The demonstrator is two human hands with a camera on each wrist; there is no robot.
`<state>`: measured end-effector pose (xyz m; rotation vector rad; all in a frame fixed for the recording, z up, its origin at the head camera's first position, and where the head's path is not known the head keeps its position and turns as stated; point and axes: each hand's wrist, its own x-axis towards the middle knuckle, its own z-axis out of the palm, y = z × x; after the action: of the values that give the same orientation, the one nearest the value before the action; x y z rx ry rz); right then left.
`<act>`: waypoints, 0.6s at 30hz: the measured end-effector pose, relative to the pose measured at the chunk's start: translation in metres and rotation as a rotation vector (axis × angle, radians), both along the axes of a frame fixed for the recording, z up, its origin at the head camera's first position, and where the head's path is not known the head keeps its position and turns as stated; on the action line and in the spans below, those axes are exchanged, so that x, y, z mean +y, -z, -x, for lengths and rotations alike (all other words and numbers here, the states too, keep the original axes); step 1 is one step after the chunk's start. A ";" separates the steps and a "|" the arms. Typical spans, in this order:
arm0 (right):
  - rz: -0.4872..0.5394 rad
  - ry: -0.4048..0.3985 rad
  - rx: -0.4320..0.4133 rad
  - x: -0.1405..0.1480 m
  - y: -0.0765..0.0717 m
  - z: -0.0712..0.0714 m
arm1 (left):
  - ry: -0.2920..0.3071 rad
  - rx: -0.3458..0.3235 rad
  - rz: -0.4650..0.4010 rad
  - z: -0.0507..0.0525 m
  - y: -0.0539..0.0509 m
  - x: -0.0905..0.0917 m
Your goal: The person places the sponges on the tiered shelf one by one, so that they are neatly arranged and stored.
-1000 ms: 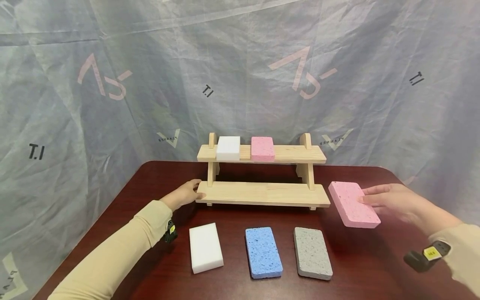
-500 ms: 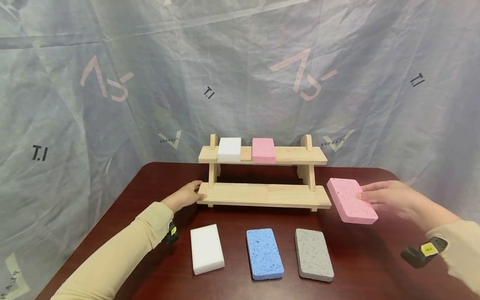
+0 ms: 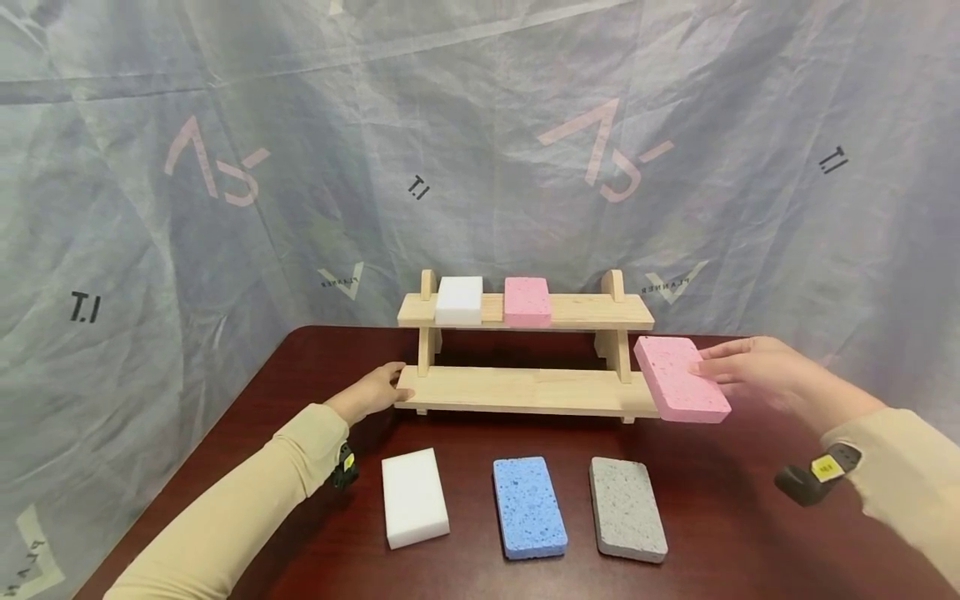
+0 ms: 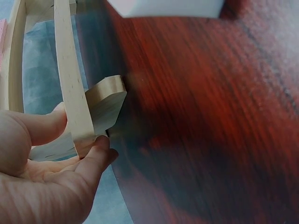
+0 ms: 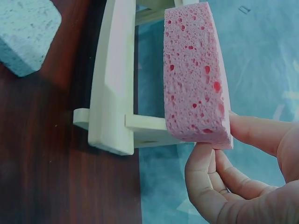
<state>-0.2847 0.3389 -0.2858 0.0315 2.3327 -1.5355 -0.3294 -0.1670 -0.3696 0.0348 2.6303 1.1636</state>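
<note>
My right hand [image 3: 757, 371] pinches a pink sponge [image 3: 678, 379] by its right edge. It is held in the air at the right end of the wooden two-tier shelf [image 3: 525, 387], overlapping that corner in the head view. In the right wrist view the thumb and fingers clasp the lower end of the sponge [image 5: 194, 74]. At the shelf's left end my left hand [image 3: 371, 393] grips the lower board; the left wrist view shows thumb and fingers on either side of the board's end [image 4: 74, 93]. On the upper board lie a white sponge [image 3: 459, 300] and another pink sponge [image 3: 527, 302].
In front of the shelf, a white sponge [image 3: 415, 497], a blue sponge [image 3: 529, 507] and a grey sponge [image 3: 627, 508] lie in a row on the dark red table [image 3: 300, 533]. A grey cloth [image 3: 480, 167] hangs behind the table.
My right hand has carried the pink sponge left and upward, to the shelf's right end. My left hand keeps its grip on the lower board.
</note>
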 end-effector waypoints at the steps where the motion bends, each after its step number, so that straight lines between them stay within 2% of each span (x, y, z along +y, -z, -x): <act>1: 0.003 -0.004 0.003 -0.002 -0.002 0.001 | 0.001 0.000 0.002 0.001 0.000 0.000; 3: 0.012 -0.022 0.012 -0.004 -0.004 0.002 | 0.000 0.000 0.000 0.002 0.001 0.000; 10: 0.070 -0.010 0.031 -0.010 -0.004 0.006 | 0.004 0.013 -0.009 0.002 0.004 0.000; 18: 0.018 -0.013 0.063 -0.017 -0.009 0.013 | 0.010 0.028 -0.012 0.002 0.004 -0.002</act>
<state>-0.2977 0.3216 -0.2764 -0.0369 2.3621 -1.5733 -0.3319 -0.1691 -0.3732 0.0673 2.6444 1.1836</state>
